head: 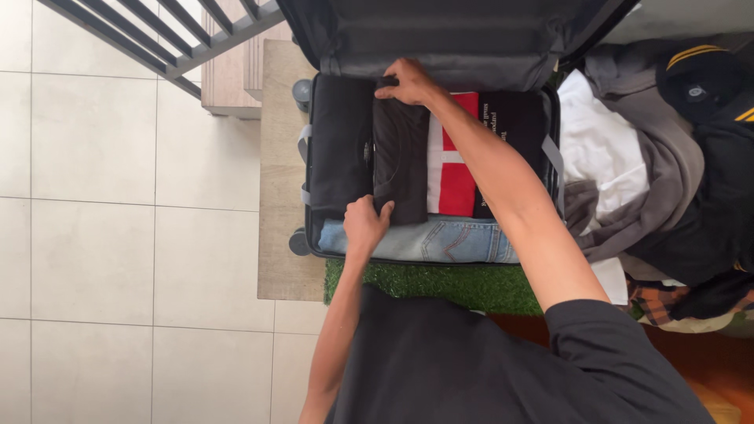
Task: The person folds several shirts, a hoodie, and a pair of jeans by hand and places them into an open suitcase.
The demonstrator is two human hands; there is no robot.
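So looking straight down here: an open black suitcase sits on a low beige platform, lid flipped back at the top of the view; inside it there's a folded dark garment standing as a narrow strip between a bigger black folded piece on its left and a red and white folded piece on its right; further right is a black folded shirt with pale print, partly hidden by the forearm

The left hand is at the near end of that dark garment, fingers curled over its edge, thumb side tucked against the black piece next to it; the right hand is stretched across to the far end of the same garment, fingers bent down and pressing on its top edge right by the lid; so both hands are closed down on the one garment, one at each end; can't really tell how tight the grip is on either

Blue jeans lie folded along the near edge of the case, just below the left hand; a strip of green fake grass runs in front of the case; off to the right is a loose heap of clothes, grey, white and black; pale floor tiles on the left, and a grey railing up in the corner
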